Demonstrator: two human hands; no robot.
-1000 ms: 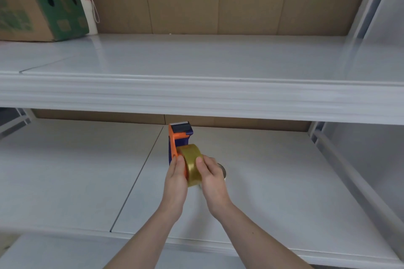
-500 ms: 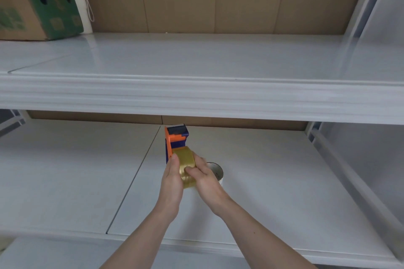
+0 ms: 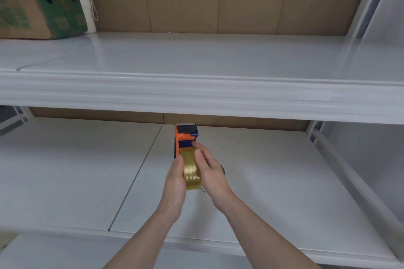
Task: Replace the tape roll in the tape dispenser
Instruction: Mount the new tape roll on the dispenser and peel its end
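Note:
An orange and dark blue tape dispenser [image 3: 185, 136] stands above the lower white shelf [image 3: 273, 181], its serrated blade end pointing away from me. A yellowish tape roll [image 3: 191, 169] sits in it, on edge. My left hand [image 3: 175, 183] grips the dispenser and roll from the left side. My right hand [image 3: 209, 170] presses on the roll from the right, with fingertips reaching the dispenser's blue body. Behind my right hand, a second round object [image 3: 222, 169] lies on the shelf, mostly hidden.
An upper white shelf [image 3: 196, 91] juts out just above and in front of the dispenser. A green and brown cardboard box [image 3: 37, 2] and a white bag [image 3: 86, 0] stand at its far left. A white upright post [image 3: 360, 181] bounds the right side.
My right hand has slid forward along the roll, from its near side up to the top, fingertips now at the dispenser body. The left hand has kept its hold.

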